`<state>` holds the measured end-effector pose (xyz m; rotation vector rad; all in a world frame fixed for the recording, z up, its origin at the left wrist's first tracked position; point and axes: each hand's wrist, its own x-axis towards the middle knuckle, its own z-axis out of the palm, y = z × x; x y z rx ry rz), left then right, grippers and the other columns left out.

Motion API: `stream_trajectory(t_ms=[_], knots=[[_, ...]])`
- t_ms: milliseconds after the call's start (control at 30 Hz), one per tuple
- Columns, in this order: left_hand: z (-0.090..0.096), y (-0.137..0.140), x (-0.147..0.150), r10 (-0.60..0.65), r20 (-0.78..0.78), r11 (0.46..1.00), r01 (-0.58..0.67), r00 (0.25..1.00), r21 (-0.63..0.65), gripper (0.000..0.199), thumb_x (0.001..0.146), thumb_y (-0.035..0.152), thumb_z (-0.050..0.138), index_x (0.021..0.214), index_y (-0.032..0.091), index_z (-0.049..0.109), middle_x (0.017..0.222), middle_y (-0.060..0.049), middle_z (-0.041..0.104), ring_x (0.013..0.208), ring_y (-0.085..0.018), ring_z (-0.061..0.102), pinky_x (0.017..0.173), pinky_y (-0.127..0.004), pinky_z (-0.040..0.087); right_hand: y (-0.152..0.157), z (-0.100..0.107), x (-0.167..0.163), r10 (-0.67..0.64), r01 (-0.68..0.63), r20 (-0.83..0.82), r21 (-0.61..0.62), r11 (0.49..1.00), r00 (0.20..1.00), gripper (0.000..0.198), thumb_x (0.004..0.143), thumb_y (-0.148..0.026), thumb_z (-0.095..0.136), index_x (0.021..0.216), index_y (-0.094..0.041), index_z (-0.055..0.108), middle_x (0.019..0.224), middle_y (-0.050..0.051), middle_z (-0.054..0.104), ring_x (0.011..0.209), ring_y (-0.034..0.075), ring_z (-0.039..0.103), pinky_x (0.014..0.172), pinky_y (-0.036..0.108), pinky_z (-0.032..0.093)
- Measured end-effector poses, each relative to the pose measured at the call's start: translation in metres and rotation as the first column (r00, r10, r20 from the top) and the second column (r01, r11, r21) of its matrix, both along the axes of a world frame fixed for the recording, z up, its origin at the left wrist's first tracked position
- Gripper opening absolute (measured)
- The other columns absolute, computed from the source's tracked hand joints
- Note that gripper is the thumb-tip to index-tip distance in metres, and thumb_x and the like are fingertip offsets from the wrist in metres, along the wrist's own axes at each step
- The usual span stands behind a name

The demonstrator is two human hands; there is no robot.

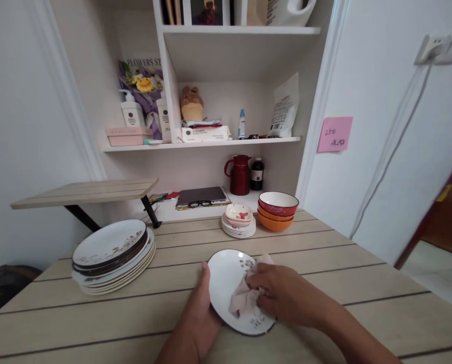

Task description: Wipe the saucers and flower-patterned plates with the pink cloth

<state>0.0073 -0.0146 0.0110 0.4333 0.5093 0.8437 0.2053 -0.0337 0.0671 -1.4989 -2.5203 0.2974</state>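
A white plate (222,283) with a dark rim and brown flower print is tilted above the table, in front of me. My left hand (205,303) grips its left edge, the thumb at the rim and the other fingers hidden beneath. In my right hand (277,293) is a bunched pale cloth (244,298), pressed against the right part of the plate's face. The cloth covers some of the print.
A tall stack of plates (110,247) stands at the left beside a small raised shelf (85,192). Farther back are small dishes (239,220), stacked bowls (277,212), a laptop (203,196) with glasses, and a red jug (240,174).
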Motion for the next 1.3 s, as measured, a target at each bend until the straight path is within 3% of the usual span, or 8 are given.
stream_trajectory(t_ms=[133, 367, 600, 733, 867, 1033, 1167, 1300], knots=[[0.007, -0.004, 0.002, -0.004, -0.006, 1.0, 0.004, 1.0, -0.02, 0.067, 0.088, 0.061, 0.043, 0.134, 0.014, 0.052, 0.113, -0.015, 0.07, 0.103, -0.03, 0.066, 0.092, -0.043, 0.046, -0.015, 0.0, -0.017, 0.037, -0.036, -0.033, 0.016, 0.999, 0.999, 0.016, 0.08, -0.019, 0.05, 0.084, -0.024, 0.065, 0.089, 0.003, 0.063, 0.079, 0.018, 0.059, 0.069, 0.029, 0.038], [0.016, -0.01, 0.003, 0.009, -0.049, 0.999, -0.012, 0.999, -0.053, 0.066, 0.087, 0.06, 0.048, 0.131, 0.011, 0.055, 0.102, -0.014, 0.073, 0.093, -0.029, 0.069, 0.085, -0.037, 0.05, -0.013, -0.012, -0.051, 0.13, -0.125, -0.261, 0.036, 0.991, 0.956, 0.033, 0.087, -0.021, 0.05, 0.116, -0.031, 0.061, 0.112, 0.004, 0.058, 0.101, 0.02, 0.056, 0.088, 0.031, 0.042], [0.011, -0.006, 0.005, 0.084, 0.0, 0.995, -0.084, 0.996, -0.048, 0.065, 0.088, 0.057, 0.048, 0.138, 0.015, 0.048, 0.119, -0.015, 0.068, 0.107, -0.03, 0.064, 0.094, -0.041, 0.046, 0.017, -0.024, -0.016, -0.071, 0.081, -0.128, 0.076, 0.994, 0.989, 0.051, 0.08, -0.009, 0.048, 0.119, -0.035, 0.065, 0.117, 0.007, 0.062, 0.109, 0.024, 0.057, 0.094, 0.038, 0.041], [0.006, -0.003, 0.005, 0.091, 0.002, 0.994, -0.09, 0.996, -0.066, 0.067, 0.088, 0.058, 0.048, 0.14, 0.016, 0.044, 0.126, -0.015, 0.064, 0.112, -0.031, 0.061, 0.097, -0.043, 0.043, 0.012, -0.011, -0.001, -0.036, 0.037, -0.123, 0.012, 0.999, 0.992, 0.046, 0.075, -0.005, 0.047, 0.105, -0.03, 0.072, 0.113, 0.005, 0.065, 0.105, 0.022, 0.059, 0.092, 0.035, 0.043], [0.006, -0.004, 0.004, 0.056, 0.017, 0.996, -0.055, 0.998, -0.065, 0.068, 0.088, 0.059, 0.046, 0.14, 0.014, 0.045, 0.126, -0.016, 0.064, 0.111, -0.032, 0.061, 0.098, -0.044, 0.042, -0.005, 0.007, -0.004, 0.081, -0.089, -0.164, -0.039, 0.995, 0.983, 0.025, 0.087, -0.029, 0.051, 0.103, -0.026, 0.071, 0.119, 0.007, 0.062, 0.109, 0.025, 0.055, 0.094, 0.038, 0.042], [0.009, -0.006, 0.003, 0.063, 0.024, 0.997, -0.062, 0.998, -0.038, 0.065, 0.088, 0.055, 0.05, 0.14, 0.017, 0.045, 0.125, -0.014, 0.065, 0.109, -0.03, 0.062, 0.098, -0.042, 0.042, -0.015, 0.012, -0.012, 0.09, -0.096, -0.159, -0.031, 0.995, 0.983, 0.046, 0.097, -0.047, 0.029, 0.1, -0.024, 0.068, 0.113, 0.008, 0.064, 0.106, 0.026, 0.054, 0.095, 0.042, 0.038], [0.008, -0.005, 0.003, 0.055, 0.053, 0.998, -0.054, 0.997, -0.014, 0.064, 0.089, 0.053, 0.049, 0.142, 0.017, 0.043, 0.125, -0.014, 0.065, 0.11, -0.03, 0.063, 0.1, -0.042, 0.041, -0.013, -0.002, -0.02, 0.004, -0.007, -0.127, -0.028, 1.0, 0.992, 0.048, 0.083, -0.057, 0.055, 0.12, -0.026, 0.057, 0.13, 0.01, 0.055, 0.115, 0.031, 0.049, 0.099, 0.048, 0.034], [0.004, -0.003, 0.003, 0.068, 0.031, 0.997, -0.067, 0.997, -0.027, 0.065, 0.089, 0.052, 0.05, 0.143, 0.017, 0.041, 0.125, -0.014, 0.065, 0.11, -0.029, 0.063, 0.101, -0.041, 0.041, -0.01, -0.015, -0.027, -0.029, 0.027, -0.114, -0.019, 0.999, 0.993, 0.044, 0.077, -0.035, 0.063, 0.119, -0.024, 0.055, 0.136, 0.01, 0.05, 0.122, 0.03, 0.043, 0.102, 0.045, 0.033]])
